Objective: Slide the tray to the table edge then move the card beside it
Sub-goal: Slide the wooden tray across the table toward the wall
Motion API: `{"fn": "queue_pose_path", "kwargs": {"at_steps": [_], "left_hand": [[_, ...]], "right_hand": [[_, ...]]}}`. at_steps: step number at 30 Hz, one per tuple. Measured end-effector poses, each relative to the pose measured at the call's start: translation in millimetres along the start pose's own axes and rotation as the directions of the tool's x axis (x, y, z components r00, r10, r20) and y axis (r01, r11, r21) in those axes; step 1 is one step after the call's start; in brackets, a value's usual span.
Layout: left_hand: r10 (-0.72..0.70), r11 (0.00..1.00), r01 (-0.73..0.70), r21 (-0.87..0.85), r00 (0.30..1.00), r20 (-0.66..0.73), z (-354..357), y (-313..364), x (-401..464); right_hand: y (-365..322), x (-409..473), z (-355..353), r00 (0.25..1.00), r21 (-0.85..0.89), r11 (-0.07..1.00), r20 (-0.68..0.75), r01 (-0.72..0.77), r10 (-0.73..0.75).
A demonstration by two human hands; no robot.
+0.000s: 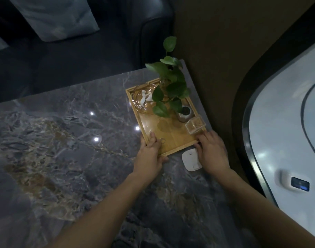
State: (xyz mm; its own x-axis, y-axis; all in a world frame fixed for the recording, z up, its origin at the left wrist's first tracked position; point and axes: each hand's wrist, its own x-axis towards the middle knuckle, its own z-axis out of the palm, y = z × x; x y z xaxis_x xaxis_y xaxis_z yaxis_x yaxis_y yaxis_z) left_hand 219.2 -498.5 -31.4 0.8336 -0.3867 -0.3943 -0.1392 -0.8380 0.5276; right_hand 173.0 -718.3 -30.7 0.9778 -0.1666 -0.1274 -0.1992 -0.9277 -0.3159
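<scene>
Two bare forearms reach in from the near edge over a dark marble table (63, 158). The left hand (150, 156) grips the near left corner of a wooden tray (172, 142), its thumb lying inside on the tray floor and its fingers curled around the outer rim, clamped on the wood. The right hand (211, 151) rests at the tray's near right corner, fingers close together and bent against the rim; whether they actually pinch it cannot be told. Just beside that hand, touching or nearly touching the tray's near rim, a white rounded card (189, 161) lies flat on the table, its right side partly hidden under the fingers. The tray sits at the table's far right corner, its right side near the table edge. On it, from near to far, stand a small clear box (195, 125), a small round dark-topped pot (185, 112), a glass ashtray (144, 101) holding white scraps, and a leafy green plant (171, 83) in a glass vase. Beyond the table lies a dark sofa (81, 51) with a pale cushion (54, 17).
</scene>
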Motion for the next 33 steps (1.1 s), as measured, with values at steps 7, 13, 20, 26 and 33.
{"fn": "queue_pose_path", "kwargs": {"at_steps": [7,13,20,26,33], "left_hand": [[0.044,0.999,-0.044,0.021,0.999,-0.008,5,7,4],[0.046,0.999,-0.047,0.025,0.999,0.021,6,14,6],[0.057,0.997,-0.059,0.049,0.997,0.042,6,19,11],[0.071,0.996,-0.074,0.054,0.996,0.057,7,28,18],[0.073,0.995,-0.076,0.064,0.996,0.058,8,33,21]], "right_hand": [[1,-10,-7,1.000,-0.091,0.996,0.019,-0.004,0.005],[7,-16,-7,0.998,-0.105,0.994,0.053,-0.017,0.022],[7,-19,-8,0.995,-0.148,0.989,0.088,-0.028,0.041],[13,-20,-10,0.994,-0.192,0.980,0.079,-0.057,0.074],[16,-21,-9,0.993,-0.181,0.981,0.085,-0.069,0.085]]}}
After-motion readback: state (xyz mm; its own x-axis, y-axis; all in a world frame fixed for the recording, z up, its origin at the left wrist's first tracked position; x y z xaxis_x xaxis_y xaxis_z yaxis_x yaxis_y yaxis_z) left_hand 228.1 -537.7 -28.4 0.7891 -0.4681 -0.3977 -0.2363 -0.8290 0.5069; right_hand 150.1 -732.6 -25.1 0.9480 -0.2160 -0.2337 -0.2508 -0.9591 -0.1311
